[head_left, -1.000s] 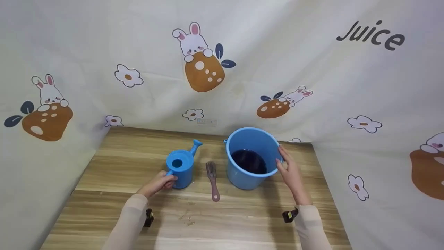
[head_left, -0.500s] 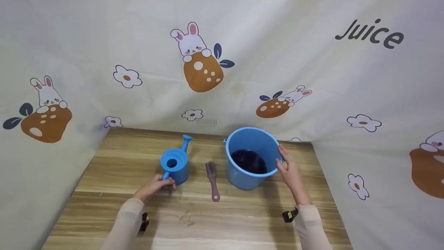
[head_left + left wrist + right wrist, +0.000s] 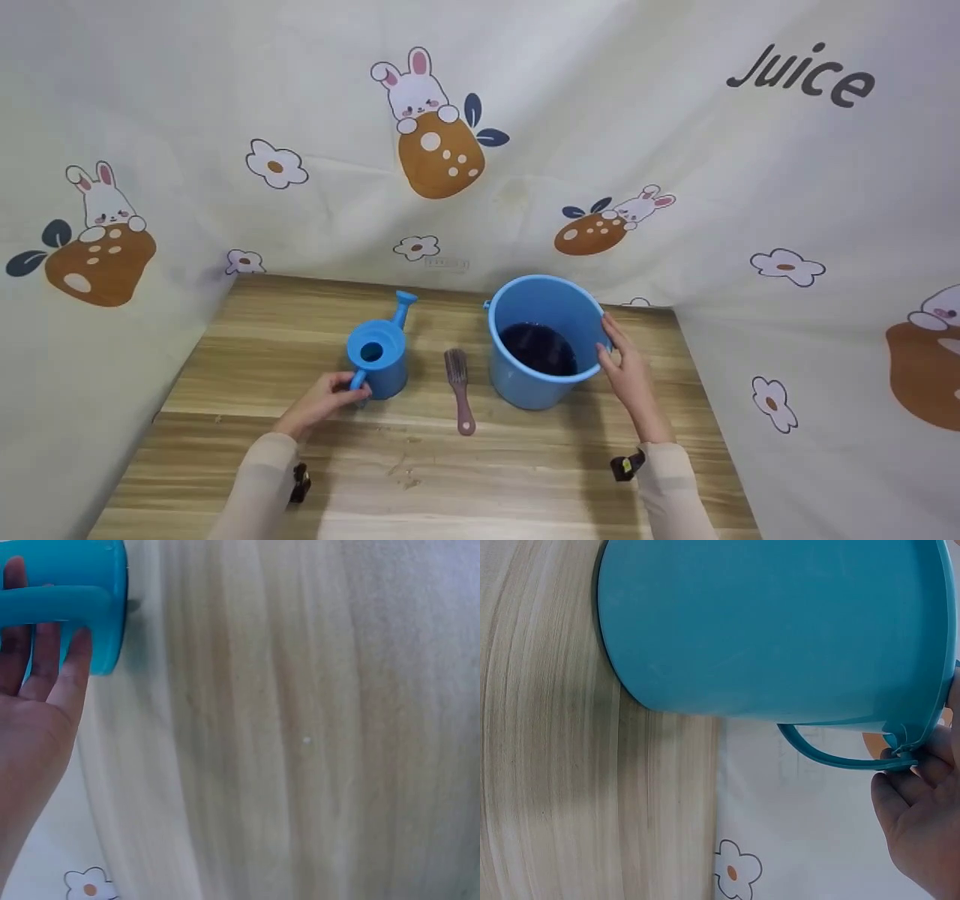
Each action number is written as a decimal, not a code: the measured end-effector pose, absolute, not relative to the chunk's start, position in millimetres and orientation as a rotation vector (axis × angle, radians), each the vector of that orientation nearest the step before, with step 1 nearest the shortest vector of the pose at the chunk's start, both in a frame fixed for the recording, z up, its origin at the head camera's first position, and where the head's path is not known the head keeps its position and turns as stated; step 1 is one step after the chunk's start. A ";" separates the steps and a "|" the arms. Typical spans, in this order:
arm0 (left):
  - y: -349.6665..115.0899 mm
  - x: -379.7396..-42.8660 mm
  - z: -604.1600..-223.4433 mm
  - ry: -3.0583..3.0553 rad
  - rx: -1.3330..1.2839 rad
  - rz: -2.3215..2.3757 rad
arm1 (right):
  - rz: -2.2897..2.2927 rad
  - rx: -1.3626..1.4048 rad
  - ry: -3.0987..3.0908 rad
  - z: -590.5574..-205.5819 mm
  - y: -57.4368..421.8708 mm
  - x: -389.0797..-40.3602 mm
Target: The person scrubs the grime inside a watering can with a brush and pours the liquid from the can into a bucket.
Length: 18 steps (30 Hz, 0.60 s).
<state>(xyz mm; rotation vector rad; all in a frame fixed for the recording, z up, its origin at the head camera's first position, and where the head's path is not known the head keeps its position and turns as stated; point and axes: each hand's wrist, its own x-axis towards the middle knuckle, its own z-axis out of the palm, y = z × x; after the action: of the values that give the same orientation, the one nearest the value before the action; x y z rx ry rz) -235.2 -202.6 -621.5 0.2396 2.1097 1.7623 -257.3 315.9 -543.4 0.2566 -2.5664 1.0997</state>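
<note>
My left hand (image 3: 322, 401) is at the handle of a blue watering can (image 3: 377, 360), which stands upright on the table. In the left wrist view its fingers (image 3: 69, 675) reach loosely past the handle, fairly straight. The spout points to the back. On the right, my right hand (image 3: 626, 367) holds the rim of a blue bucket (image 3: 529, 386) with dark liquid in the bottom. In the right wrist view the fingers lie by the bucket's bail handle (image 3: 829, 758), where it joins the rim. Between can and bucket lies a mauve hairbrush (image 3: 461, 397), bristled end away from me.
The wood-grain table (image 3: 480, 480) carries a few small wet spots near its middle. A pale cloth (image 3: 330, 210) with printed rabbits and flowers rises behind the table and along both sides.
The watering can has shifted slightly left and its spout has turned more to the back. My left hand has loosened on its handle and drawn a little left. The right hand and bucket have stayed put.
</note>
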 end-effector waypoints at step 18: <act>-211.2 -252.6 -556.6 2.592 0.085 1.299 | 0.982 0.251 -2.925 -494.7 328.8 -269.2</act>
<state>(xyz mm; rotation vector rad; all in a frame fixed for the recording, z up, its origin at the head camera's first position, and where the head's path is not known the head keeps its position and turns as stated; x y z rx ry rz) -252.6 -211.2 -556.6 0.0853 2.5924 1.2991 -269.2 328.8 -494.7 0.2513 -2.9250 0.9816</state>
